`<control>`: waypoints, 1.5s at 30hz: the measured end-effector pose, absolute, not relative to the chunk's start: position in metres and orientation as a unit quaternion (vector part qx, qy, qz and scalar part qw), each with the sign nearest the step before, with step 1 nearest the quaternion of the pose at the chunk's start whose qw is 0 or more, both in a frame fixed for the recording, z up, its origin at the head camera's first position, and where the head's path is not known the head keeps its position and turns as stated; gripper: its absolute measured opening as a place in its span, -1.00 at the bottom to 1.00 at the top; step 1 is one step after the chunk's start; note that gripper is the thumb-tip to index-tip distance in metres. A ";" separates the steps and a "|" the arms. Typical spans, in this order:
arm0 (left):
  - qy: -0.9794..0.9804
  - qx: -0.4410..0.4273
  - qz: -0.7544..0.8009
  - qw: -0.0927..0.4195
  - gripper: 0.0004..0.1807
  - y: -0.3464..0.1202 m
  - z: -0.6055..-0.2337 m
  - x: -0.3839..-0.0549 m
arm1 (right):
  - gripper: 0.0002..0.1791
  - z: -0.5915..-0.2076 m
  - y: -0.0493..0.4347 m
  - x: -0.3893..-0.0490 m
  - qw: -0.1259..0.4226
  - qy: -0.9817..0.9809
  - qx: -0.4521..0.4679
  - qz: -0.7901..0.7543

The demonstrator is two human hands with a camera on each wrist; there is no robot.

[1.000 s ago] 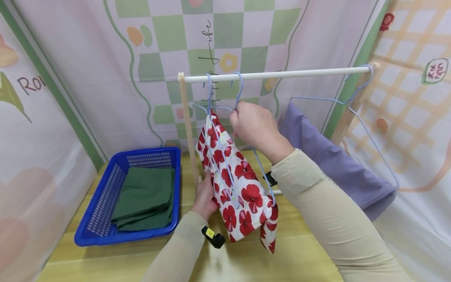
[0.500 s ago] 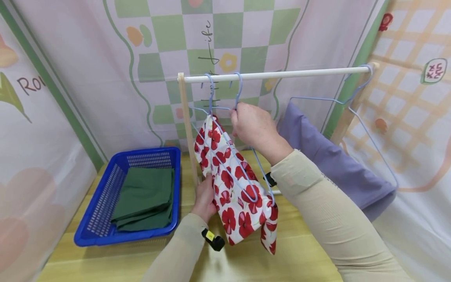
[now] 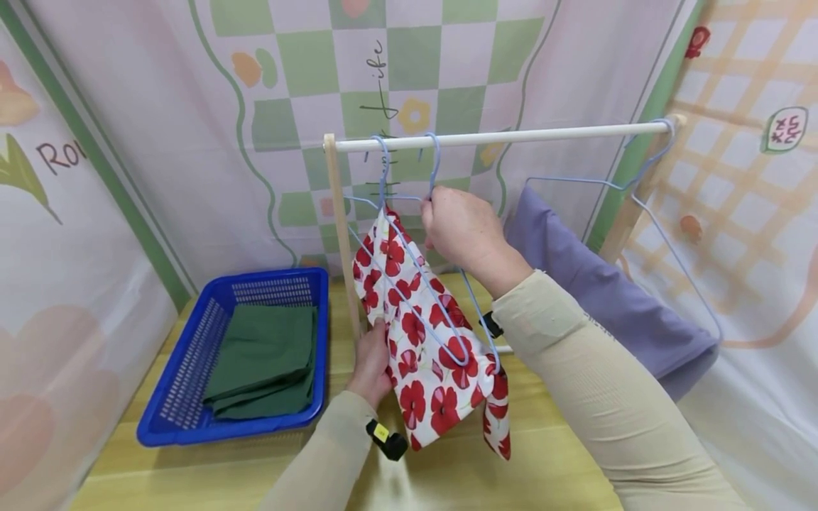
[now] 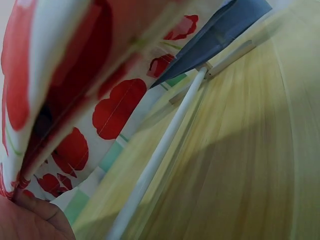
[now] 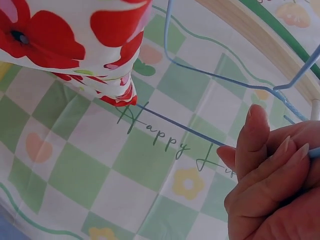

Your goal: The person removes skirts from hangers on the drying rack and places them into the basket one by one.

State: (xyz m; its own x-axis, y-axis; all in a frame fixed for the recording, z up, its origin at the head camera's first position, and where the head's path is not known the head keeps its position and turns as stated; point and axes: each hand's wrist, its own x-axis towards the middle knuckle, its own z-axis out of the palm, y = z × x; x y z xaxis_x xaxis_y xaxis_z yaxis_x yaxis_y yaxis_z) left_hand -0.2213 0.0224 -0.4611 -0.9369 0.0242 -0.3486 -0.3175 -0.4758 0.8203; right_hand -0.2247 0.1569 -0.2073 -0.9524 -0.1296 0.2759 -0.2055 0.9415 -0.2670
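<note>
My right hand [image 3: 463,227] grips a blue wire hanger [image 5: 182,127] just below its hook, which sits over the white rod [image 3: 511,135]. A white cloth with red flowers [image 3: 415,397] drapes over that hanger, one corner dangling at its near end. At the cloth's left edge, my left hand [image 3: 371,362] pinches the fabric; the left wrist view shows its fingers [image 4: 42,210] at a fold. A second blue hanger [image 3: 383,167] hangs to the left, in front of the flowered cloth. The right thumb and fingers partly hide the gripped wire.
A purple cloth [image 3: 569,284] hangs on another blue hanger [image 3: 677,248] at the rod's right end. A wooden post [image 3: 341,234] supports the rod's left end. On the table [image 3: 543,461], a blue basket [image 3: 150,419] holds a folded green cloth [image 3: 262,355].
The left hanger's lower end has swung rightward across the flowered cloth. The cloth's dangling corner has shifted slightly right. Both hands stay nearly in place.
</note>
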 end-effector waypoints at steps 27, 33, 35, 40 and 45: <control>0.547 -0.141 0.820 0.091 -0.41 0.021 -0.470 -0.205 | -0.59 -0.205 0.168 -0.227 0.118 -0.980 0.064 0.144; 0.549 -0.131 0.821 0.086 -0.41 0.022 -0.472 -0.202 | -0.59 -0.205 0.171 -0.227 0.122 -0.980 0.067 0.142; 0.552 -0.126 0.820 0.079 -0.41 0.023 -0.474 -0.201 | -0.59 -0.205 0.172 -0.227 0.123 -0.980 0.068 0.138; 0.553 -0.117 0.823 0.061 -0.45 0.024 -0.477 -0.199 | -0.61 -0.205 0.174 -0.227 0.123 -0.981 0.069 0.136; 0.554 -0.117 0.821 0.074 -0.44 0.023 -0.480 -0.198 | -0.61 -0.205 0.176 -0.226 0.123 -0.981 0.067 0.134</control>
State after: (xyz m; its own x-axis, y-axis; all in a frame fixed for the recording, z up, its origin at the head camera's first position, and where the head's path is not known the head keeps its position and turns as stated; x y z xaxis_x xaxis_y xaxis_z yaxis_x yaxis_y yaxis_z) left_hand -0.1980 0.0232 -0.4800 -0.9616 -0.0075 -0.2744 -0.2516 -0.3754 0.8921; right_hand -0.2261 0.1763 -0.2051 -0.9607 -0.0978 0.2598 -0.1638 0.9553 -0.2462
